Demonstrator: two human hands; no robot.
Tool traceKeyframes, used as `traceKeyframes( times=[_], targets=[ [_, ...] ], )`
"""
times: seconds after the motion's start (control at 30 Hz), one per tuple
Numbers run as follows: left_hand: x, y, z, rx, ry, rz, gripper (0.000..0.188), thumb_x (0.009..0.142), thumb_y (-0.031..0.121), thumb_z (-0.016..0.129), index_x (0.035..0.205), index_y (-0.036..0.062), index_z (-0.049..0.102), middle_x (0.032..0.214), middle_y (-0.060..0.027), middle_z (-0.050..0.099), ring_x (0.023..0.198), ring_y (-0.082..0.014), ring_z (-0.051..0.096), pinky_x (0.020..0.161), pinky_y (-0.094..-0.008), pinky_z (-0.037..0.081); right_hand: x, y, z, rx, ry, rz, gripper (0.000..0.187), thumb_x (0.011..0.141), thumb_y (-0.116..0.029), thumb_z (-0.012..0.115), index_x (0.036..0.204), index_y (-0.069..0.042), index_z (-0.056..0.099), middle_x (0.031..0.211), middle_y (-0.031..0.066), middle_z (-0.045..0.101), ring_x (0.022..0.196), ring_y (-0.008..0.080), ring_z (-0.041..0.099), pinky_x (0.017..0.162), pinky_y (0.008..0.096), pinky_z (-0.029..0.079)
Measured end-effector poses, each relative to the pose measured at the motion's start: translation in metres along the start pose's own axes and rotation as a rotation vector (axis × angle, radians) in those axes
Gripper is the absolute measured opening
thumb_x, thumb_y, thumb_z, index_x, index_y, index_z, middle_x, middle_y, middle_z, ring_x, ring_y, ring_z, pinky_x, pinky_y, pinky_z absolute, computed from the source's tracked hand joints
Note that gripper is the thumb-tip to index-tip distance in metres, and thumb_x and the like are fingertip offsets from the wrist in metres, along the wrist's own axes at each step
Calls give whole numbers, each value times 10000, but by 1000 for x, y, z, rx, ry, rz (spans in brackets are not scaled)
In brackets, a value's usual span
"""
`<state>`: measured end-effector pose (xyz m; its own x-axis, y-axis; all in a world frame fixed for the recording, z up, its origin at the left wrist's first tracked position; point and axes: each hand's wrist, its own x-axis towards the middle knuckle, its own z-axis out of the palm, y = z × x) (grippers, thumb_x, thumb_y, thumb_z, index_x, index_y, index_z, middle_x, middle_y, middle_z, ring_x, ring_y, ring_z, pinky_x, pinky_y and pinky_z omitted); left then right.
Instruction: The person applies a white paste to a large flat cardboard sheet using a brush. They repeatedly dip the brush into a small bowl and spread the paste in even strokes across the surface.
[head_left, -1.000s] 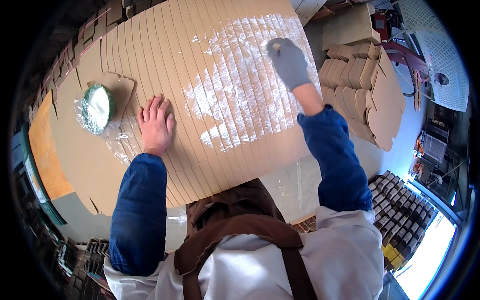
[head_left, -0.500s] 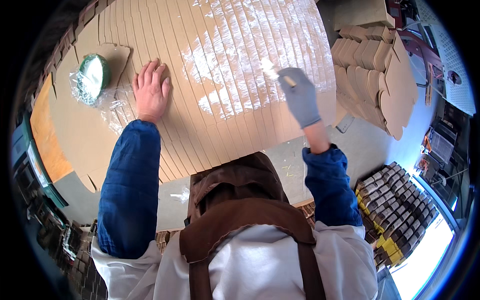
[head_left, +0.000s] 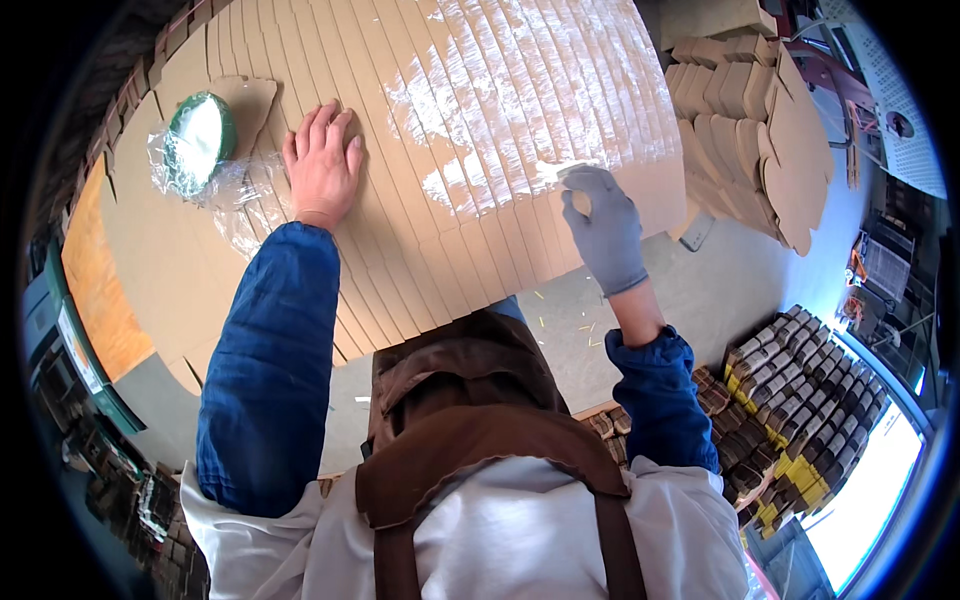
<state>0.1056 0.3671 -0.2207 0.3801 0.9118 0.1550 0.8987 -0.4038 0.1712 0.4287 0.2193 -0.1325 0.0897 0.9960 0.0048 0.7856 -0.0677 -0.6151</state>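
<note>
Overlapping cardboard sheets [head_left: 400,270] lie fanned out in front of me, their edges forming a row of narrow strips. White, paste-like coating [head_left: 590,90] covers much of the far and right part of them. My right hand [head_left: 605,225], in a grey glove, is closed around a brush [head_left: 552,172] whose whitened bristles touch the near border of the coating; the glove mostly hides its handle. Bare, with fingers stretched, my left hand [head_left: 325,170] lies flat on uncoated strips. Left of it, a green bowl [head_left: 227,128] of white paste stands by crumpled clear plastic film [head_left: 245,205].
Stacked cut cardboard pieces [head_left: 740,150] stand beyond the right edge of the sheets. An orange-brown board [head_left: 100,270] shows at the left. Bundled dark stacks with yellow parts [head_left: 800,390] are at the lower right. Small scraps lie on the grey floor [head_left: 560,320].
My right hand has drawn the brush nearer to me, down to the coating's near border. My left hand stays flat on the cardboard. The whole view has shifted slightly.
</note>
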Motion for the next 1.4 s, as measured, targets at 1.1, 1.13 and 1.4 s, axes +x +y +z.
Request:
traceKeyframes(
  times=[1.1,1.13,1.4],
  targets=[
    [5,5,0,15,-57,10,407,954,250,513,1343,129,508,1475,-58,446,1409,-272,341,1165,-480,203,19,139,-65,-345,89,139,194,829,-95,681,1020,-80,654,1052,129,668,930,347,658,807,402,535],
    [8,8,0,9,-61,16,407,953,248,514,1342,127,509,1475,-61,446,1409,-274,341,1165,-480,203,28,171,-81,-397,119,203,197,836,-98,678,1031,-82,655,1051,131,667,924,343,658,804,401,535],
    [1,2,-3,10,-58,-8,419,933,242,529,1334,121,519,1471,-69,450,1404,-286,346,1163,-490,200,58,60,-33,780,325,387,209,912,-126,652,1073,4,626,936,132,675,849,277,697,732,350,578]
  ],
)
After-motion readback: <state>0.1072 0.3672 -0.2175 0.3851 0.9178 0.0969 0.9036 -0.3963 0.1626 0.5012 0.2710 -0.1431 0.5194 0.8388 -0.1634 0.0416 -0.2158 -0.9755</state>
